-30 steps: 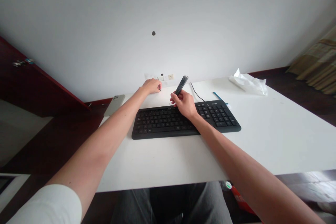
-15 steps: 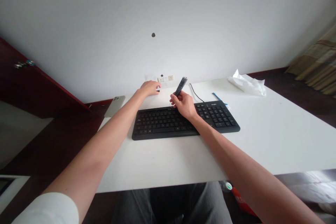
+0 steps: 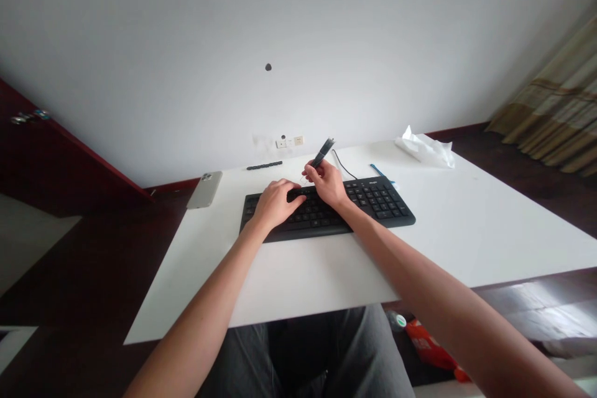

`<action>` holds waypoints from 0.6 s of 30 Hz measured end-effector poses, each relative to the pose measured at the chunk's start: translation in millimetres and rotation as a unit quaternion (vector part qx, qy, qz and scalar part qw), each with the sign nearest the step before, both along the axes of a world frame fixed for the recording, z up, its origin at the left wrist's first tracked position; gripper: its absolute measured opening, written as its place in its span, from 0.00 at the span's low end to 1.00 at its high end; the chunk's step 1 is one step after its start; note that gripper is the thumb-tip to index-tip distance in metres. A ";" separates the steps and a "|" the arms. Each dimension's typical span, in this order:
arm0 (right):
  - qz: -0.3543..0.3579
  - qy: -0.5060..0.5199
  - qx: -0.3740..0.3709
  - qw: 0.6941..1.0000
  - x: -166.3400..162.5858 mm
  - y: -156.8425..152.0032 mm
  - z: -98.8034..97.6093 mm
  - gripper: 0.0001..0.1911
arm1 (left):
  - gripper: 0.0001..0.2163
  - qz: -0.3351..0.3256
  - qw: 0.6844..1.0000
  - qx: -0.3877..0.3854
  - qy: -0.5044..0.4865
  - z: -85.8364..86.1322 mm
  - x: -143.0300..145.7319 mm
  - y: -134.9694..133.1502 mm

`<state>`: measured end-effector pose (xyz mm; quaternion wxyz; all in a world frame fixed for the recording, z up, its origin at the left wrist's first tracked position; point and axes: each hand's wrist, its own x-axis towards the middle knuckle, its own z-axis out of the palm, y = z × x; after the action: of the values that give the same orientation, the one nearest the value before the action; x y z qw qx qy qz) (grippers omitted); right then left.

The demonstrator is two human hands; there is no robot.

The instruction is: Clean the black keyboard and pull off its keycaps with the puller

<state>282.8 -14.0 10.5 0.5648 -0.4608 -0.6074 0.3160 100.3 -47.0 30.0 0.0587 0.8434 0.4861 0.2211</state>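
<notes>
A bundle of slim dark sticks that look like pens (image 3: 323,153) is gripped in my right hand (image 3: 330,184), its upper end tilted up and to the right. Thin clear tips show below the fingers. That hand is over the middle of the black keyboard (image 3: 387,200). My left hand (image 3: 276,202) is over the keyboard's left part, thumb and fingers curved and apart, with nothing seen between them. Whether it touches the keys I cannot tell. Behind it, a short black segmented strip (image 3: 265,166) lies by the wall.
A pale phone (image 3: 205,189) lies at the left edge of the white table (image 3: 466,224). Right of the keyboard are a thin blue stick (image 3: 380,171) and a crumpled white plastic wrapper (image 3: 425,150). A black cable (image 3: 344,165) runs behind the keyboard. Sockets (image 3: 290,142) sit on the wall.
My left hand has come back from the black strip near the wall to the keyboard, uncovering the strip. My right hand keeps hold of the pens in about the same place.
</notes>
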 end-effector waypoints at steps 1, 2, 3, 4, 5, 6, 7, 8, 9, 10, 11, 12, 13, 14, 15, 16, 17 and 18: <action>-0.001 -0.005 0.004 1.000 0.5 -1.1 1.5 0.15 | 0.13 -0.002 1.000 0.002 0.002 -1.8 1.7 0.0; -0.003 -0.011 0.008 1.000 1.2 -1.9 2.7 0.15 | 0.13 -0.002 1.000 0.004 0.003 -3.5 2.6 0.4; -0.002 -0.018 0.009 1.000 2.0 -2.4 3.4 0.15 | 0.13 0.001 1.000 0.008 0.003 -5.3 3.0 0.9; 0.001 -0.026 0.009 1.000 3.0 -2.3 3.5 0.15 | 0.13 0.006 1.000 0.011 0.001 -6.9 2.9 1.6; 0.005 -0.033 0.007 0.999 4.1 -1.9 2.9 0.15 | 0.13 0.011 1.000 0.012 -0.003 -8.4 2.7 2.4; 0.012 -0.038 0.002 0.999 5.2 -1.1 1.8 0.15 | 0.12 0.015 1.000 0.011 -0.009 -9.6 2.4 3.3; 0.020 -0.040 -0.007 0.999 6.2 -0.1 0.3 0.16 | 0.11 0.016 1.000 0.006 -0.016 -10.6 2.3 4.4; 0.029 -0.039 -0.018 0.999 7.0 0.9 -1.2 0.16 | 0.10 0.018 0.999 -0.001 -0.026 -11.2 2.2 5.6; 0.038 -0.038 -0.030 0.998 7.7 1.7 -2.6 0.17 | 0.09 0.022 0.999 -0.011 -0.037 -11.6 2.4 6.7; 0.047 -0.039 -0.039 0.997 8.2 2.3 -3.6 0.17 | 0.07 0.027 0.998 -0.021 -0.049 -11.7 2.7 7.7; 0.056 -0.044 -0.045 0.996 8.5 2.5 -4.0 0.17 | 0.06 0.032 0.997 -0.030 -0.060 -11.7 3.1 8.5; 0.063 -0.055 -0.047 0.995 8.7 2.2 -3.8 0.17 | 0.06 0.036 0.996 -0.036 -0.070 -11.7 3.5 9.0; 0.066 -0.068 -0.048 0.994 8.8 1.7 -2.9 0.17 | 0.05 0.039 0.996 -0.039 -0.077 -11.7 3.8 9.2; 0.069 -0.083 -0.048 0.993 8.8 0.9 -1.5 0.16 | 0.06 0.040 0.995 -0.040 -0.081 -11.9 3.9 9.2; 0.070 -0.096 -0.048 0.992 8.9 0.0 0.2 0.16 | 0.06 0.040 0.995 -0.040 -0.085 -12.2 3.9 9.2; 0.072 -0.107 -0.049 0.990 9.0 -0.9 2.2 0.16 | 0.06 0.042 0.994 -0.038 -0.089 -12.7 3.7 9.2; 0.075 -0.117 -0.047 0.989 9.1 -1.9 4.3 0.16 | 0.06 0.046 0.994 -0.036 -0.094 -13.4 3.3 9.5; 0.079 -0.129 -0.041 0.988 9.1 -2.9 6.3 0.16 | 0.06 0.051 0.993 -0.034 -0.101 -14.1 2.8 10.0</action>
<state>291.9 -16.8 16.9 0.4354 -0.4709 -0.6961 0.3228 103.1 -36.9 16.0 0.1252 0.7884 0.5273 0.2911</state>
